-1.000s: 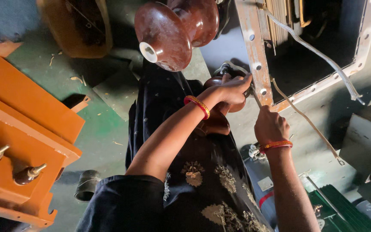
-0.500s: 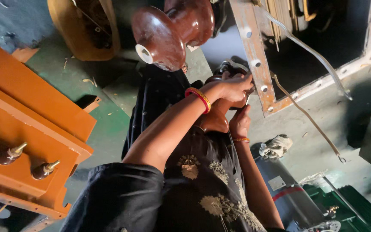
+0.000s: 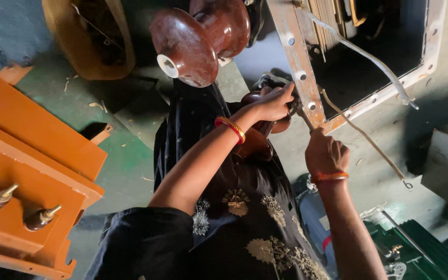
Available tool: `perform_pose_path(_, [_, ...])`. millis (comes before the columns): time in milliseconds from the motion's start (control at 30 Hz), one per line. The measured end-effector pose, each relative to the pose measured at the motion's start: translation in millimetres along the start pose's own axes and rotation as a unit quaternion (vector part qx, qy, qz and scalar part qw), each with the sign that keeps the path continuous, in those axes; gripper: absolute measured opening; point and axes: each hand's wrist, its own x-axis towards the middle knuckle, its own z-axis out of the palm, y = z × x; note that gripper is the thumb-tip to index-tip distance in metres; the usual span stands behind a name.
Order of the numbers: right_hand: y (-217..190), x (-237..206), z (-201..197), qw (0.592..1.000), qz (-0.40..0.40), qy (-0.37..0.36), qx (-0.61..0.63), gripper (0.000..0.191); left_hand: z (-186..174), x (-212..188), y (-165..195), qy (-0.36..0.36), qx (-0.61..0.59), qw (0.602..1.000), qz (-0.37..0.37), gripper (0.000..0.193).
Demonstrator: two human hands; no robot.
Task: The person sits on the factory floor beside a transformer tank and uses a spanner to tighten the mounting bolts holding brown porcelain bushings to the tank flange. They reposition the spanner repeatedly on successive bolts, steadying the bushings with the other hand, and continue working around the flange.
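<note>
- Left hand: grip closed over a dark fitting against the brown insulator, seemingly steadying it beside the frame.
- Right hand: fist wrapped round a thin tool shaft, tip at the bolted flange; likely working a fastener.
- Orange tank: left, apart, studs upright.
- Large insulator: above, untouched.
</note>
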Motion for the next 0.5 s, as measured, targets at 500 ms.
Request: perform_pose_path(500, [-40.9,9.1,26.5,0.994,0.07,0.009,0.087,0.019,-8.1,-1.5,19.9,-0.051,-0.006,0.999,-0.018,0.085])
